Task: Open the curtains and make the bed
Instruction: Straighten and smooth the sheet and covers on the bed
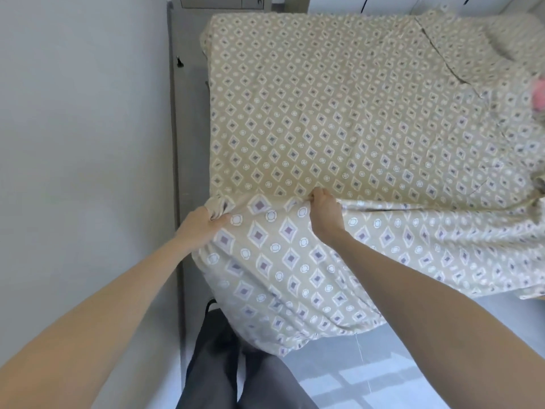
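Beige patterned quilt (283, 261) edge pinched by left hand (203, 228) fingers, right hand (324, 214) fingers, no writing

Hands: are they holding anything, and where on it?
Both grip the patterned blanket along its top edge: left hand at the corner, right hand further along.

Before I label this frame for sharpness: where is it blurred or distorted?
Head view: the hands, left and right, and the patterned sheet they hold are sharp; a pink object at the right edge is smeared; the wide lens bows the wall; sunlight patches the floor.
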Demonstrator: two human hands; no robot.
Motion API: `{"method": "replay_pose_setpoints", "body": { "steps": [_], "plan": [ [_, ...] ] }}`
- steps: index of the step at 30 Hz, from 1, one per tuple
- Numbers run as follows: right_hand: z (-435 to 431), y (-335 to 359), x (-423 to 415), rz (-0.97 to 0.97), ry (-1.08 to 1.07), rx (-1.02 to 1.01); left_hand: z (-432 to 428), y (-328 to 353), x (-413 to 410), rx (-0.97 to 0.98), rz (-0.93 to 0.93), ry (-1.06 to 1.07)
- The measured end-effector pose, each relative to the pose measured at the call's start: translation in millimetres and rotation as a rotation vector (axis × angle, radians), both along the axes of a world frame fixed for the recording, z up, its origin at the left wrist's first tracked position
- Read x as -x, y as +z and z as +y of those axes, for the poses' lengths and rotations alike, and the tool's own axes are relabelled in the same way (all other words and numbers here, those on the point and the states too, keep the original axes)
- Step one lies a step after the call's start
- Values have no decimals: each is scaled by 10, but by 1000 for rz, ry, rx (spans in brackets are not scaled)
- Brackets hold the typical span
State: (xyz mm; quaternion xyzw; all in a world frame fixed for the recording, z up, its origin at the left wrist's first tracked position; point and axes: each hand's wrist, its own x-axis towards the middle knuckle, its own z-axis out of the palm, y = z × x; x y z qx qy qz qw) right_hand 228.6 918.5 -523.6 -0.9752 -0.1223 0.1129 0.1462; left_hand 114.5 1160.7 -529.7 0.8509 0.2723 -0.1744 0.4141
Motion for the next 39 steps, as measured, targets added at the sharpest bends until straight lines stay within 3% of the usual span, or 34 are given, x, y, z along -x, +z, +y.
{"method": "replay_pose_setpoints", "body": {
  "steps": [7,15,22,26,30,36,39],
  "plan": [
    [362,-495,-462,18,-147,-80,330,-510,-577,-109,53,-8],
    [667,-1476,-892,120,-330,-161,755,-1480,-1181,-96,160,29],
    [849,-2177,-966,248,-376,-245,781,-2162,-1313,53,203,253],
    [807,-2413,-972,338,-291,-245,740,-2426,-1177,245,359,388],
    [727,-2359,-825,269,-194,-276,483,-2455,-887,310,422,395],
    [397,-2187,-58,178,-101,-263,-50,-2417,-178,507,469,598],
    [121,-2195,337,214,-94,-222,-349,-2389,214,493,510,653]
  ]
}}
